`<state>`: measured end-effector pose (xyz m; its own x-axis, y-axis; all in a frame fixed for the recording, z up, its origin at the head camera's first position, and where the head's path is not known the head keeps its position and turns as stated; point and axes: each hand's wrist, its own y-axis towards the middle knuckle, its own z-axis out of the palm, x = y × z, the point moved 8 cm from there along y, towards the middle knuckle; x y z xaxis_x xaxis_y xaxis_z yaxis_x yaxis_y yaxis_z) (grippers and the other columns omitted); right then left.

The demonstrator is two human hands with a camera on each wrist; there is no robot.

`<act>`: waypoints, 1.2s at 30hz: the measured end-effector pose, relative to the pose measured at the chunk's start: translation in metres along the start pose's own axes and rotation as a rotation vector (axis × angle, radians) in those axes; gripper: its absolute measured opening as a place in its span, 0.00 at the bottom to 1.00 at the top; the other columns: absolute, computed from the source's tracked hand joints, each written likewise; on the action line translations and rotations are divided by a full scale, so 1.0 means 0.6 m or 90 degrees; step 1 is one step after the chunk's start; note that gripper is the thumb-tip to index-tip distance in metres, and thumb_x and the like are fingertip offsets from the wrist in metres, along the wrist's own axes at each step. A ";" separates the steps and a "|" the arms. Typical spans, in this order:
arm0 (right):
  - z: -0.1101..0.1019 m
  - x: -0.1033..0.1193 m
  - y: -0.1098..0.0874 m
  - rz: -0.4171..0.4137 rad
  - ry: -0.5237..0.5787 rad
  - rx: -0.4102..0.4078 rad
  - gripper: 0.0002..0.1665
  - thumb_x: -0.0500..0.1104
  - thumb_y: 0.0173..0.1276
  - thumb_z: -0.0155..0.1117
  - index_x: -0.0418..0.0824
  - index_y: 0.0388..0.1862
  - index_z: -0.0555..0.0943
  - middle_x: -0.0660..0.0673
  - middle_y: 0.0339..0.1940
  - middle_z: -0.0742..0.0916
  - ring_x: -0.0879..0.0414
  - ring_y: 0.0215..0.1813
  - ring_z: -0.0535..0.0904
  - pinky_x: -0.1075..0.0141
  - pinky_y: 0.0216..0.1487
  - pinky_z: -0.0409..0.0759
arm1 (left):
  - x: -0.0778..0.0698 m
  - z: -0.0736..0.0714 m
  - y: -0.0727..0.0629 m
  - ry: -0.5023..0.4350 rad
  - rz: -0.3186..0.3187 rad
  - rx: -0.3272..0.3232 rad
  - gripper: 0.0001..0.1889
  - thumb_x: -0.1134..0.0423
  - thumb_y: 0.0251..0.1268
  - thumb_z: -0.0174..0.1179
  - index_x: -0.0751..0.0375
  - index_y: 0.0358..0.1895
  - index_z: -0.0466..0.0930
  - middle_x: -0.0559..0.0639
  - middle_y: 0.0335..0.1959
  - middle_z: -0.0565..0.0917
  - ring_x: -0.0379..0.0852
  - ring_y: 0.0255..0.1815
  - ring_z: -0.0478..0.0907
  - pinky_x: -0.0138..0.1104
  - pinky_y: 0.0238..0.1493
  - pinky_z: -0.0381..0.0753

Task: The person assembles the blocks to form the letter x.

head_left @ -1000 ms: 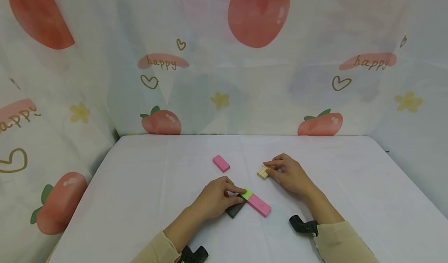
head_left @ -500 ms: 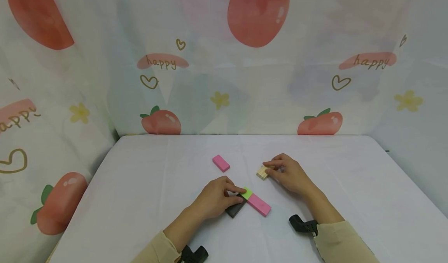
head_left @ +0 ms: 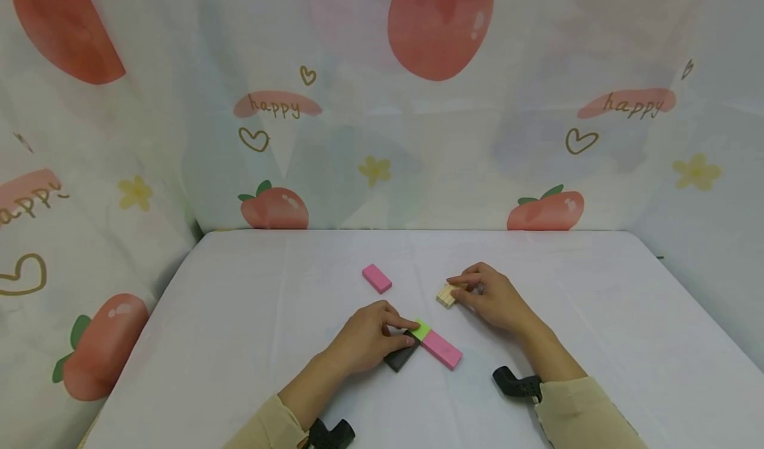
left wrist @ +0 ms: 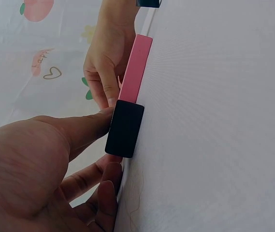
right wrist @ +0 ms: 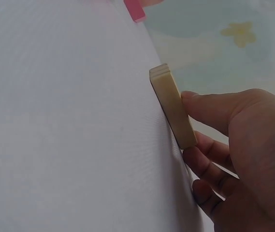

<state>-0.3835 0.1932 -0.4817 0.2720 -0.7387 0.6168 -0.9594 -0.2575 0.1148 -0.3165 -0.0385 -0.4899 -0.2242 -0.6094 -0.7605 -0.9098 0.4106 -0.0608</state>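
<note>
In the head view my left hand point(head_left: 364, 339) sits over a black block point(head_left: 401, 357), thumb and index finger bent about its far end. The index fingertip lies at a lime-green block point(head_left: 422, 329), which meets the black block and a long pink block point(head_left: 442, 350) at a corner. From the left wrist view the black block point(left wrist: 124, 129) stands end-on between thumb and fingers, hiding the green one. Farther right, my right hand point(head_left: 492, 298) pinches a pale wooden block point(head_left: 445, 296) between thumb and fingers. Grooved lines show on the end of this wooden block point(right wrist: 173, 106), low at the cloth.
A second pink block point(head_left: 377, 278) lies alone on the white-covered table point(head_left: 239, 303), behind the left hand. A fruit-patterned curtain point(head_left: 442, 144) hangs along the table's back edge. Black wrist cameras point(head_left: 516, 384) sit near both sleeves.
My right hand has slid very slightly to the left with the wooden block. The left hand and the other blocks stay where they were.
</note>
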 end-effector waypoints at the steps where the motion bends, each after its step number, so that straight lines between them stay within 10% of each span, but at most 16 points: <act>1: 0.000 0.001 0.000 -0.001 0.000 0.000 0.15 0.43 0.70 0.72 0.47 0.55 0.90 0.47 0.48 0.84 0.54 0.46 0.77 0.60 0.46 0.72 | 0.000 0.000 0.000 0.001 0.000 0.000 0.14 0.53 0.67 0.71 0.36 0.54 0.90 0.41 0.42 0.80 0.36 0.32 0.73 0.30 0.32 0.73; 36: 0.004 0.002 0.002 -0.004 0.003 0.006 0.16 0.42 0.69 0.73 0.47 0.55 0.90 0.47 0.48 0.84 0.55 0.45 0.77 0.62 0.44 0.72 | 0.003 0.001 0.003 -0.003 0.001 -0.004 0.13 0.52 0.66 0.71 0.35 0.53 0.90 0.39 0.41 0.80 0.37 0.32 0.73 0.30 0.31 0.73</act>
<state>-0.3839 0.1908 -0.4827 0.2779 -0.7338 0.6199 -0.9569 -0.2684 0.1112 -0.3183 -0.0389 -0.4917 -0.2239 -0.6061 -0.7632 -0.9119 0.4067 -0.0554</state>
